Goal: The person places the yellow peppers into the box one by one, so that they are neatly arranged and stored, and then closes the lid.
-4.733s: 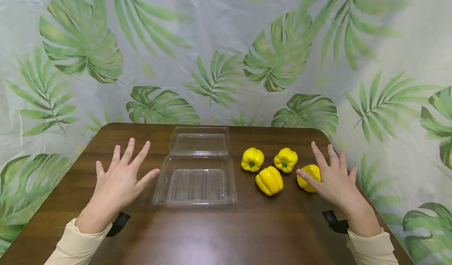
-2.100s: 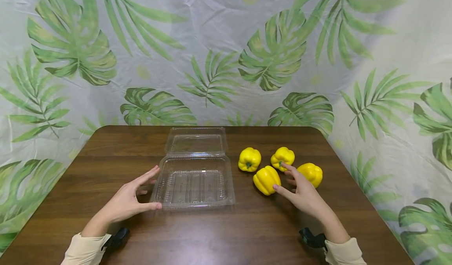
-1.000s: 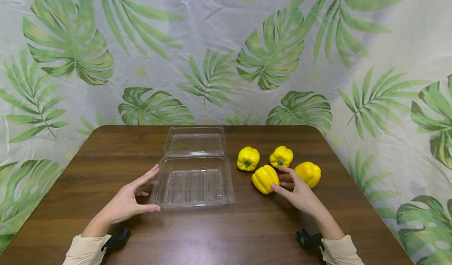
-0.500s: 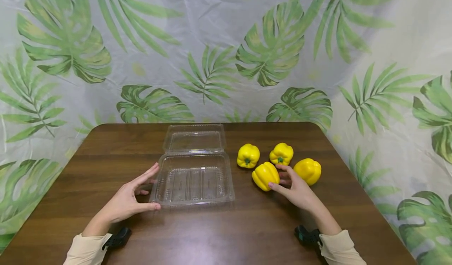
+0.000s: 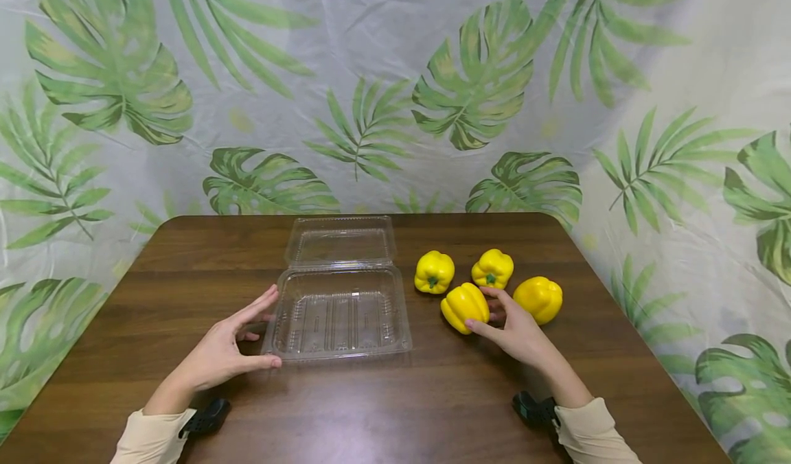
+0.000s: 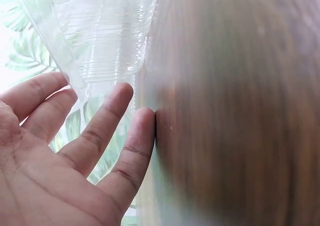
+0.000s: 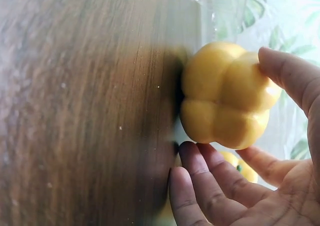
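In the head view my left hand (image 5: 221, 354) stands at the left side of a clear plastic clamshell container (image 5: 338, 344), thumb by its near corner. In the left wrist view its fingers are loosely extended, two fingertips right at the container's rim (image 6: 70, 81). My right hand (image 5: 518, 328) holds the nearest yellow bell pepper (image 5: 463, 308) from the right, on the table. The right wrist view shows the thumb (image 7: 285, 71) on one side of this pepper (image 7: 220, 93) and fingertips on the opposite side; its lobed end faces the camera.
Beyond the held pepper stand two yellow bell peppers, one left (image 5: 434, 272) and one right (image 5: 492, 269), and another pepper (image 5: 539, 300) lies right of my hand. The container's lid (image 5: 341, 243) lies folded back toward the table's (image 5: 371, 416) far edge. A leaf-patterned curtain (image 5: 383, 52) hangs behind.
Both hands came down from a raised, spread pose: the left to the container's left side, the right to the nearest pepper. In the last second the right hand has closed in slightly on that pepper.
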Motion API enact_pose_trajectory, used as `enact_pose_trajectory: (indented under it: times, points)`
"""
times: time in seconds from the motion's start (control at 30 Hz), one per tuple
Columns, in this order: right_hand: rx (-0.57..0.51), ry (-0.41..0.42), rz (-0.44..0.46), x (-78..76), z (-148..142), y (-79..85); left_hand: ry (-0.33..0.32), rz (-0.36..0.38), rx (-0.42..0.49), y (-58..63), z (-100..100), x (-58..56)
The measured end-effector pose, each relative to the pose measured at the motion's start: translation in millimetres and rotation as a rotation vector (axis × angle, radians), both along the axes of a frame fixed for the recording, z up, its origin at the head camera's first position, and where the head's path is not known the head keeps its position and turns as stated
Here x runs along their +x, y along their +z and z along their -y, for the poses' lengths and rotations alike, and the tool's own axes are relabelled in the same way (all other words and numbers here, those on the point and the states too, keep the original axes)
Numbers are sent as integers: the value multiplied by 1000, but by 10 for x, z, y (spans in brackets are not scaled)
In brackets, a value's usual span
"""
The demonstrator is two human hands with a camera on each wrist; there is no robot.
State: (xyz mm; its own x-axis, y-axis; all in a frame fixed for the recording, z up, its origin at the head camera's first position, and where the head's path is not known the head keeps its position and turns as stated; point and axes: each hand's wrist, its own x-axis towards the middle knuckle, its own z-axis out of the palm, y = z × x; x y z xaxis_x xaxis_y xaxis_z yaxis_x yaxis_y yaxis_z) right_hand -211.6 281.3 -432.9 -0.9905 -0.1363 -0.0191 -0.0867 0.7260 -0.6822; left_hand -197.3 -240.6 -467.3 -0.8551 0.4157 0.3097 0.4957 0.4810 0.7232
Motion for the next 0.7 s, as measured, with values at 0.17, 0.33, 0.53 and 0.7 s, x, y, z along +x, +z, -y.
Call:
enact_pose_trajectory:
  times: [0.17, 0.33, 0.53, 0.7]
  points:
    - [3, -1, 3, -1, 8, 1, 8, -2, -13, 3, -11, 0]
    - [7, -12, 3, -12, -3, -6, 15, -7, -20, -1, -18, 4]
    - [5, -18, -2, -19, -3, 7, 15, -3, -20, -3, -16, 18]
    - [-6, -12, -8, -16, -8, 17, 12, -4, -12, 5, -9, 16]
